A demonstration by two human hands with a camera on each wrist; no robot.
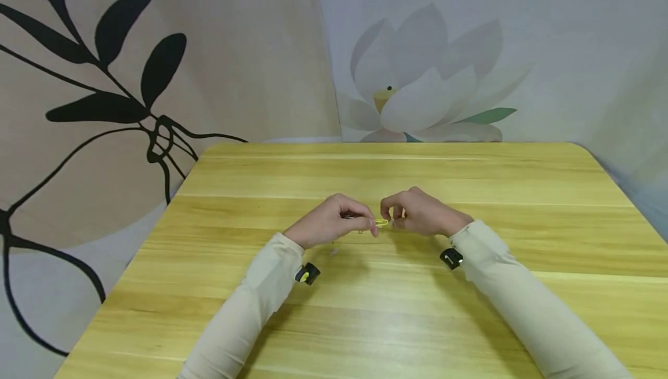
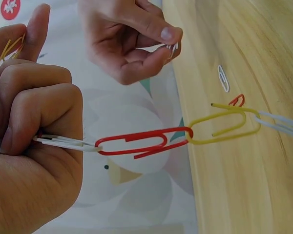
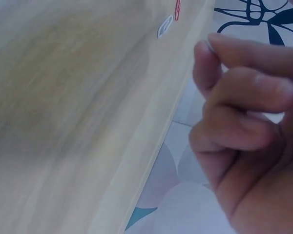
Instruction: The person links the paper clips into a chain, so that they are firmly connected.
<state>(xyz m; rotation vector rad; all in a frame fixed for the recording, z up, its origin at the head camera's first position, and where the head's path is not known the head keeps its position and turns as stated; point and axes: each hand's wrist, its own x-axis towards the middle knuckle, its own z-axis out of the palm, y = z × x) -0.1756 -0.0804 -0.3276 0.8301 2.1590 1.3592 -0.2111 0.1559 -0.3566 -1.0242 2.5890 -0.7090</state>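
Observation:
In the head view my left hand pinches a yellow paper clip between thumb and index finger. In the left wrist view a chain runs out of that hand's curled fingers: a white paper clip, a red paper clip, a yellow linked clip and another white clip. Just right of the pinched yellow clip, my right hand pinches a small white paper clip at its thumb and index fingertips. This clip is mostly hidden by the fingers in the right wrist view.
A loose-looking white paper clip and a red one show against the wooden table in the left wrist view. Behind the table's far edge hangs a printed cloth with leaves and a pale flower.

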